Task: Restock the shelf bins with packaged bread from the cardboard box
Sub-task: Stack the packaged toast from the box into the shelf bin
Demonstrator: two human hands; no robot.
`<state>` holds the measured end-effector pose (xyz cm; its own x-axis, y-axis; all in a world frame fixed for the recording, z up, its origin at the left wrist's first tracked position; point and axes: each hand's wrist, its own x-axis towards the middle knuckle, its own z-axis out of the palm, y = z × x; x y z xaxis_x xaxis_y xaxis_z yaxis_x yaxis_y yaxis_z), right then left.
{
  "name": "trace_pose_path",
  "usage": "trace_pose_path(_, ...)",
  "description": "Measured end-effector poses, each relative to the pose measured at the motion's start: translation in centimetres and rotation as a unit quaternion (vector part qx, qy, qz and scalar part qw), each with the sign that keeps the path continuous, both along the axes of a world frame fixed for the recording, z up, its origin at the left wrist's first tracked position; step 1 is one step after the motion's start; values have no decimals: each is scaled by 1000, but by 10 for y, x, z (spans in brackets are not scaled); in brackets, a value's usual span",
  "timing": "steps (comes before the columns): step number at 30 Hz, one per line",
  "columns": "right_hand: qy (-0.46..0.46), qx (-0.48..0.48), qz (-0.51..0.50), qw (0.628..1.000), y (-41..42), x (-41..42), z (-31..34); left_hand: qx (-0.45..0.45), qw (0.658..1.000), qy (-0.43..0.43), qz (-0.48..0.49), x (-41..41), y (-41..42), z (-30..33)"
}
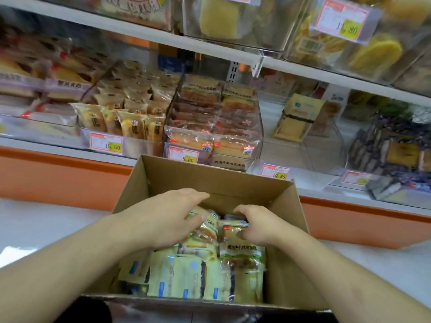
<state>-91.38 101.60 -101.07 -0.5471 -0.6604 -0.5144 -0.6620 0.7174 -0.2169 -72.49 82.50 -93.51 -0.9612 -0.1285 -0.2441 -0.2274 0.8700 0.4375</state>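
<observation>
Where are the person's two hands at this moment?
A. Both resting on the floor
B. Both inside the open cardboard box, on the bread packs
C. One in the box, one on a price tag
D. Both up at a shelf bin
B: the left hand and right hand are both down in the cardboard box, fingers on the bread packs at its far end.

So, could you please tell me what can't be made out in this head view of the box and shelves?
- Left hand: its fingertips are hidden among the bread packs, so its grip is unclear.
- Cardboard box: the packs cover its bottom, and the near edge is blurred.
- Upper shelf bins: cut off by the top edge and blurred.
- Price tag: the small print is too small to read.
</observation>
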Motion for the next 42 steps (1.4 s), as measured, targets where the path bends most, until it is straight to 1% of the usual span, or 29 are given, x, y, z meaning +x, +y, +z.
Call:
trace_pose_path(4,-31,33,-21,999,-12,-10,-24,-4,999,-34,-4,-13,-4,-7)
trace_pose_path(8,-52,68,-14,996,-17,-17,-47,-10,996,-74,-42,-26,-5,-18)
trace_pose_path(10,-53,86,-14,995,-17,-17,-56,-12,995,-88,-56,-32,-6,-23)
trace_pose_path(14,-26,119,-23,992,-15,-19,-71,-14,992,-103,-65,-39,-9,-30)
trace_pose_path(17,-42,114,-22,992,-15,-24,-67,-12,991,-112,-72,-42,-10,-30)
trace_pose_path(23,-94,25,-12,995,-19,-28,-20,-34,989,-125,-64,-44,-13,-23)
trace_pose_path(27,-167,-50,15,985,-18,-30,21,-11,995,-99,-24,-46,-9,-17)
trace_pose_path(29,-212,-99,14,972,-19,-29,43,32,994,-103,-11,-45,-4,-12)
trace_pose_path(31,-228,-151,16,962,-18,-27,65,122,987,-100,13,-46,2,-8)
trace_pose_path(32,-235,-179,10,955,-18,-27,74,166,983,-82,23,-47,4,-7)
trace_pose_path(34,-244,-239,-15,940,-15,-27,88,242,969,-14,45,-50,6,-2)
trace_pose_path(36,-228,-312,-53,921,-12,-28,98,303,947,64,85,-53,4,7)
trace_pose_path(37,-205,-351,-74,911,-11,-30,103,311,939,99,105,-55,1,14)
trace_pose_path(39,-130,-405,-114,898,-10,-34,108,303,929,148,153,-56,-6,21)
trace_pose_path(41,-34,-429,-150,890,-8,-36,114,294,919,182,190,-60,-14,31)
trace_pose_path(42,-19,-436,-160,885,-7,-36,115,305,908,202,206,-63,-17,36)
